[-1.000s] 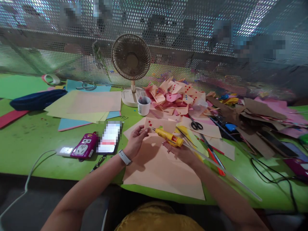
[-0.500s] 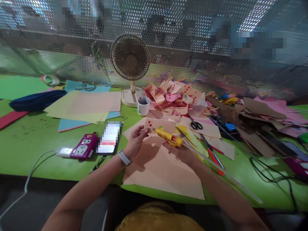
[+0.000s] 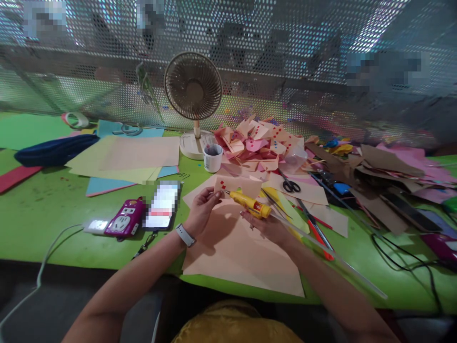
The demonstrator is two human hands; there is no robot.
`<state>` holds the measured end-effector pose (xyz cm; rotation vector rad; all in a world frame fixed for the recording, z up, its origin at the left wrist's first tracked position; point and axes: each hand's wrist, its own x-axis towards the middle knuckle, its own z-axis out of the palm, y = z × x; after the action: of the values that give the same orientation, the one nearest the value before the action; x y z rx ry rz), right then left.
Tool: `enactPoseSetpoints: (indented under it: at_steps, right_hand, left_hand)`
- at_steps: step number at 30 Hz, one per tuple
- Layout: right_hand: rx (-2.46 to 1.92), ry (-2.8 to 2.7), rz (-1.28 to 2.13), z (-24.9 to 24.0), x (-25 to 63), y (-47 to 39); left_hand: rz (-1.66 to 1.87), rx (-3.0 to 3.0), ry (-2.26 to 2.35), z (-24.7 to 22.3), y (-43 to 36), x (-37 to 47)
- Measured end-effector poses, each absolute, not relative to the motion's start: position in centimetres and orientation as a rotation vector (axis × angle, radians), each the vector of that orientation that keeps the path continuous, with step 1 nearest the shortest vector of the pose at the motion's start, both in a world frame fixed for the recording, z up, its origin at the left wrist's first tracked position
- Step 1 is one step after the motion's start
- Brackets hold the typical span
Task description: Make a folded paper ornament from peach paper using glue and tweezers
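A strip of peach paper point(image 3: 246, 183) with small red diamond marks is pinched at its left end by my left hand point(image 3: 203, 207), whose wrist wears a white band. My right hand point(image 3: 267, 229) is wrapped around a yellow hot glue gun point(image 3: 250, 204). The gun's nozzle points left, close to the left fingertips and the red marks. From its back end a long translucent glue stick point(image 3: 342, 262) runs out to the lower right, above my right forearm. Under both hands lies a large peach sheet point(image 3: 243, 262) on the green table.
Behind the hands are a white cup point(image 3: 213, 158), a desk fan point(image 3: 194, 90) and a heap of cut paper point(image 3: 253, 143). Black scissors point(image 3: 291, 186) and an orange cutter point(image 3: 323, 245) lie right. A phone point(image 3: 163, 205) and a purple power socket point(image 3: 124, 219) are left.
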<state>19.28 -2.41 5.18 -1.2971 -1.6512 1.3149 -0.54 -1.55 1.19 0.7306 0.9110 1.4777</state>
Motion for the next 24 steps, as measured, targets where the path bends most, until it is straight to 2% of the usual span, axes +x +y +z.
enactPoseSetpoints:
  at_steps: [10,24]
  right_hand:
    - [-1.416,-1.632,1.313,6.3,19.0,-2.7]
    - [-1.409,-1.475,1.342,3.2,19.4,-2.3]
  left_hand:
    - [1.468,0.645,0.874,1.8,-1.8,-0.3]
    - [1.464,0.579,0.906,2.1,-2.0,-0.2]
